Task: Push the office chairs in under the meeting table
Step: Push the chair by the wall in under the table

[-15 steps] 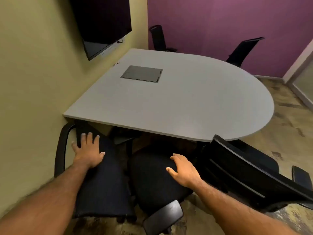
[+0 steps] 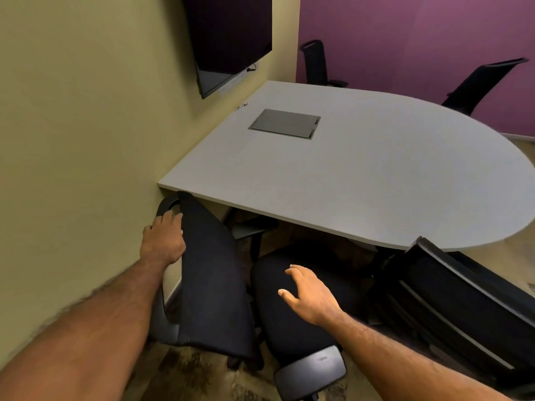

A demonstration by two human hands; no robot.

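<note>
The grey meeting table (image 2: 376,180) stands against the yellow wall. A black office chair (image 2: 211,270) is near the wall, its top at the table's front edge. My left hand (image 2: 163,238) grips the left edge of its back, fingers reaching the armrest loop (image 2: 168,204), thumb hidden behind the fabric. A second black chair has its seat (image 2: 278,319) partly under the table and its back (image 2: 451,302) turned to the right. My right hand (image 2: 309,296) hovers over that seat with fingers spread, holding nothing.
Two more black chairs stand at the table's far side, one at the corner (image 2: 315,62), one to the right (image 2: 480,82). A dark screen (image 2: 228,39) hangs on the left wall. A cable hatch (image 2: 285,123) is set in the tabletop. An armrest (image 2: 312,369) juts out below.
My left hand has slid from the flat of the left chair's back to its left edge. My right hand has lifted slightly over the second chair's seat. The view has shifted left.
</note>
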